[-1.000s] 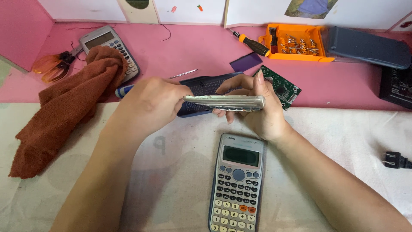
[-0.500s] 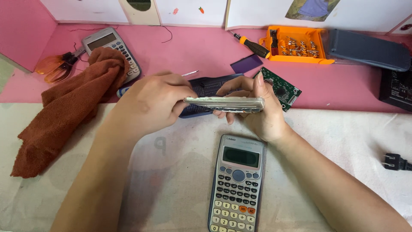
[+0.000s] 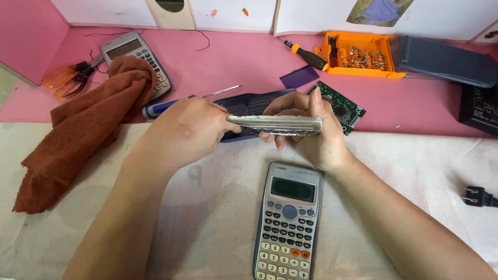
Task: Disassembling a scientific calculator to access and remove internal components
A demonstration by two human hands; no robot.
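Both hands hold a flat silver-grey calculator shell (image 3: 275, 124) edge-on, level above the table. My left hand (image 3: 184, 129) pinches its left end with thumb and fingers. My right hand (image 3: 316, 132) grips its right end, fingers wrapped over the top. Under the hands lies a dark ribbed calculator back cover (image 3: 249, 103). A whole grey scientific calculator (image 3: 288, 223) lies face up just below the hands. A green circuit board (image 3: 342, 109) sits just behind my right hand.
A brown cloth (image 3: 78, 135) lies at the left, partly over a second grey calculator (image 3: 132, 52). A blue-handled screwdriver (image 3: 161, 108), orange scissors (image 3: 65, 80), an orange bit case (image 3: 358, 57), a black-and-orange screwdriver (image 3: 306, 54), a purple panel (image 3: 300, 77), a dark lid (image 3: 441, 62) and a black plug (image 3: 480, 197) surround the work area.
My left hand has shifted slightly right along the shell and closed its pinch on the left end. The shell stays level; my right hand has hardly moved.
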